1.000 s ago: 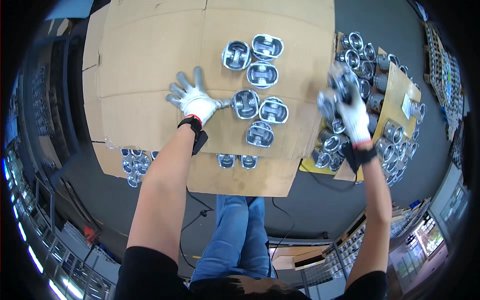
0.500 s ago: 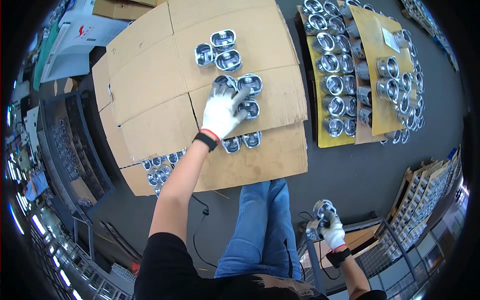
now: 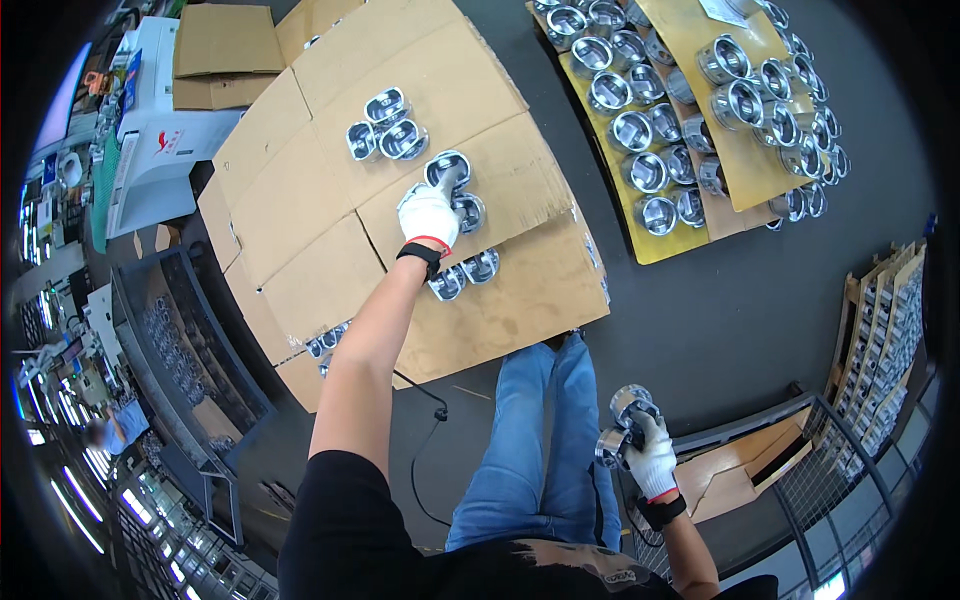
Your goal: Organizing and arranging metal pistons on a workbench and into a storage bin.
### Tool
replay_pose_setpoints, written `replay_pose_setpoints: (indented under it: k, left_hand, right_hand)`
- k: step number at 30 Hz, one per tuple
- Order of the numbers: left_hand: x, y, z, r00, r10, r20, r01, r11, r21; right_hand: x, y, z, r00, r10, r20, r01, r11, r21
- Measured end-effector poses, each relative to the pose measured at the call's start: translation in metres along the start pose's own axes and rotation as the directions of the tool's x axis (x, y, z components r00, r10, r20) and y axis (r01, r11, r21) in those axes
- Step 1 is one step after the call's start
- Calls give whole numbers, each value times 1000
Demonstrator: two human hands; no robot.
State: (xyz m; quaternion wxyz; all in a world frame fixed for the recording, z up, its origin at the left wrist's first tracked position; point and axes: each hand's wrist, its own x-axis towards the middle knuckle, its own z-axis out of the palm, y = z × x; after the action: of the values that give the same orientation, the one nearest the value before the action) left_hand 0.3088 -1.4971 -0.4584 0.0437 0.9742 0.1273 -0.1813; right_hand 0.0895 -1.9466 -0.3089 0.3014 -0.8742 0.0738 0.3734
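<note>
My left hand (image 3: pixel 428 214), in a white glove, bends over a metal piston (image 3: pixel 447 168) on the cardboard, with a finger reaching into its hollow. Another piston (image 3: pixel 468 212) stands beside that hand, on its right. Whether one more lies under the glove is hidden. Farther off is a group of three pistons (image 3: pixel 403 139), and nearer me a pair (image 3: pixel 481 266) stands at the sheet's edge. Low on the right, my gloved right hand (image 3: pixel 651 456) is closed around two pistons (image 3: pixel 633 404), held away from the cardboard.
The cardboard-topped surface (image 3: pixel 330 240) is before me. A stack of pistons on yellow sheets (image 3: pixel 690 237) stands at the right. A wire cart (image 3: pixel 790 500) is at lower right, a dark bin (image 3: pixel 190 370) at left. A black cable (image 3: pixel 440 412) lies on the floor.
The view has turned, shifting the cardboard and stack leftward. My left hand's fingers have drawn in from a spread over the pistons to one piston. My right hand keeps its pistons.
</note>
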Motion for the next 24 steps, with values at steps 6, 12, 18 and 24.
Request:
replay_pose_setpoints:
  k: [6, 12, 18, 24]
  left_hand:
    - [-4, 14, 2, 995, -78, -60, 77, 997, -23]
    - [-80, 6, 6, 971, -196, -139, 171, 970, -175]
    - [-335, -22, -8, 962, -236, 139, 274, 837, -474]
    - [-602, -43, -36, 579, -668, 467, 810, 410, -419]
  right_hand:
    - [-16, 45, -12, 974, 217, -60, -219, 976, -20]
    - [3, 39, -40, 985, 155, -82, -163, 981, -104]
    - [46, 3, -57, 994, -101, -35, 79, 918, -389]
    - [59, -32, -41, 975, -215, 53, 193, 708, -679]
